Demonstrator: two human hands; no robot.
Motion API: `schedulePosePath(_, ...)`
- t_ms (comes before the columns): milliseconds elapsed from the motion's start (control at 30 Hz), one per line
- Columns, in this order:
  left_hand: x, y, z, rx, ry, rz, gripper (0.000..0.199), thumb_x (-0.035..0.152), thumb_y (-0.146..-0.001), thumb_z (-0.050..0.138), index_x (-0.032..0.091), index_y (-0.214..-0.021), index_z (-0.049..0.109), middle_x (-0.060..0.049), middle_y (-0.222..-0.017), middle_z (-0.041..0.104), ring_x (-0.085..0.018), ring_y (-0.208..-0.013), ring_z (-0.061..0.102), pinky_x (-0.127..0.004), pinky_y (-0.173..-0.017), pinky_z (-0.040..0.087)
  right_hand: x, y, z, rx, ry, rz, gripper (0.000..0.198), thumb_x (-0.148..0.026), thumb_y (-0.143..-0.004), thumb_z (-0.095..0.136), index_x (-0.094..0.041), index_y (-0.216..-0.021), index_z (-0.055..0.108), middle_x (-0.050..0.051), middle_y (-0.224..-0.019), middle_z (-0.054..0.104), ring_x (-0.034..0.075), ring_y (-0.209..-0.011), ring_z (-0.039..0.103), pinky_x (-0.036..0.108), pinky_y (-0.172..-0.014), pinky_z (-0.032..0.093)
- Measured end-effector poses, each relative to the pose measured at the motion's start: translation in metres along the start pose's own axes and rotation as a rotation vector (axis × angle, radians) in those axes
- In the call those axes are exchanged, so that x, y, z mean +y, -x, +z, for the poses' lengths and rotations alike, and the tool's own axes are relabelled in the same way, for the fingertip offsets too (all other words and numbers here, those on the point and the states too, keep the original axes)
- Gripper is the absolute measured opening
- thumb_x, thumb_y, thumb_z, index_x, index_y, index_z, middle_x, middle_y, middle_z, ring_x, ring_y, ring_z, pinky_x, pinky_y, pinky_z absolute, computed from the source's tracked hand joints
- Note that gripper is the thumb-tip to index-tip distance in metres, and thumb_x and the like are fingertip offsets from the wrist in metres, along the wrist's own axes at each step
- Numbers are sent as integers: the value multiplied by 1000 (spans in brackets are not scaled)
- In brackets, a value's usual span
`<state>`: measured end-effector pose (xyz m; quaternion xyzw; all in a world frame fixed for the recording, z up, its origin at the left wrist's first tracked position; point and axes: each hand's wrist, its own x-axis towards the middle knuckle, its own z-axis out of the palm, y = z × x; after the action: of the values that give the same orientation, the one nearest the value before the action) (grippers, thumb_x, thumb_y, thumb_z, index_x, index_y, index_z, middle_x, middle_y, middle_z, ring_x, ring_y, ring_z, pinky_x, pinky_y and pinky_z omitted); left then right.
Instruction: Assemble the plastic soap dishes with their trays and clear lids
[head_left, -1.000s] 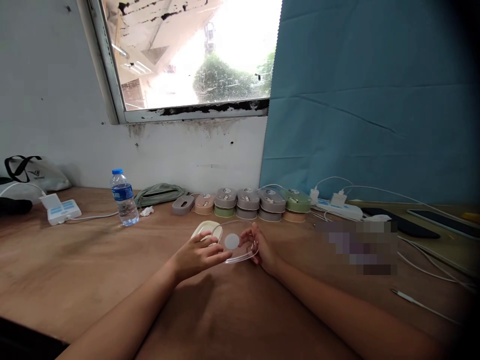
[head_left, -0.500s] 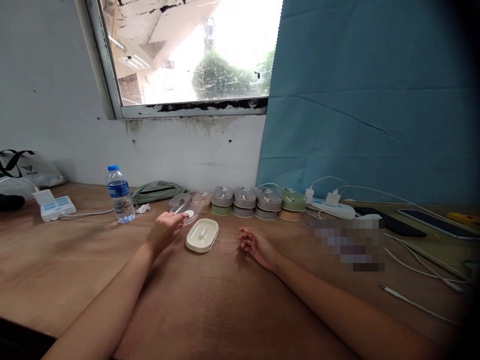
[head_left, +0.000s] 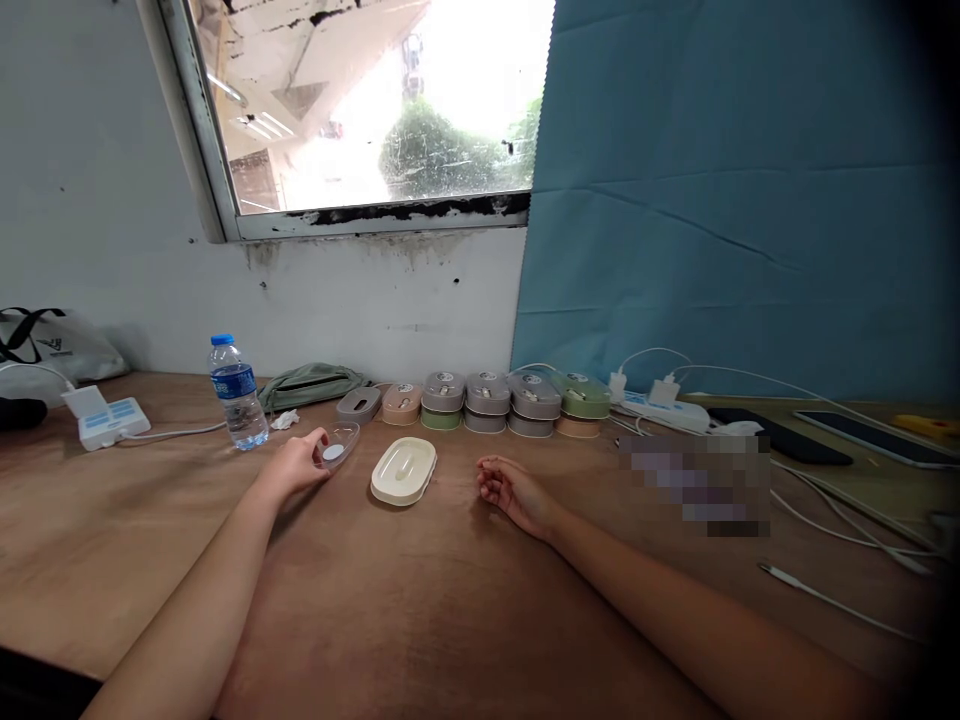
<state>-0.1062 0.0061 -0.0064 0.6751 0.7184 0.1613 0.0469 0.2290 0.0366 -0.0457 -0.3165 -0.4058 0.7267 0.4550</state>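
1. The clear plastic lid (head_left: 345,441) is left of the cream oval dish (head_left: 403,470), apart from it; whether it touches the desk (head_left: 420,600) I cannot tell. A white round patch (head_left: 333,453) shows on it.
2. The left hand (head_left: 304,460) has its grip closed on the lid's left rim, probably because a thin edge is easiest to pinch.
3. The cream dish lies flat between the hands, likely placed there for easy reach from either side.
4. The right hand (head_left: 514,495) is near the dish, its grip relaxed (fingers loosely curled, nothing visible in them).
5. Just behind the lid is a grey oval box (head_left: 358,405); a crumpled tissue (head_left: 285,419) and water bottle (head_left: 238,400) stand to its left. Space looks tightest there.
6. Stacked lunch boxes (head_left: 487,402) line the wall (head_left: 375,300), while broad brown surface stretches from dish toward the person; the desk's edge shows at lower left.
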Motion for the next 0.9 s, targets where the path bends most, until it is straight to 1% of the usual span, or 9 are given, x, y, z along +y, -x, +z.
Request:
schedulePosePath(67,0,0,0,-25,30,0,35,29,-57,58,21,-88,45,0,-74,62,-18,-70,58,-23,-58,38,0,0,0,-5,-1,-1,7,-11,-72,51,-16,-69,55,-2,-54,58,6,-46,52,15,-46,43)
schedulePosePath(167,1,-1,1,-28,58,-10,36,33,-57,58,20,-89,46,-1,-76,63,-19,-72,59,-24,-62,40,1,-1,-1,-9,-4,-3,6,-11,-71,51,-16,-69,55,-2,-54,58,6,-46,52,15,-45,43)
schedulePosePath(300,-2,-3,4,-15,90,-44,36,34,-58,57,20,-91,47,-2,-77,64,-20,-75,60,-24,-63,41,1,-2,-2,-12,-7,-3,5,-12,-71,52,-15,-69,55,-2,-54,58,6,-46,52,15,-45,43)
schedulePosePath(467,-8,-5,7,9,106,-22,37,36,-59,58,21,-91,47,-2,-79,65,-20,-75,60,-25,-64,43,2,-2,-2,-16,-3,-5,4,-12,-70,52,-15,-68,55,-2,-54,57,6,-46,52,15,-45,43)
schedulePosePath(667,-15,-9,11,31,118,-14,38,37,-60,58,21,-93,48,-3,-80,66,-20,-75,61,-25,-63,44,2,-2,-2,-20,19,-6,2,-14,-69,53,-16,-68,53,-3,-55,57,5,-45,51,15,-45,41)
schedulePosePath(900,-20,-12,15,56,71,-23,37,38,-62,57,22,-95,49,-3,-84,67,-20,-79,61,-25,-66,44,3,-4,-3,-35,127,-53,5,-20,-69,53,-17,-71,50,-3,-57,54,6,-47,50,17,-46,39)
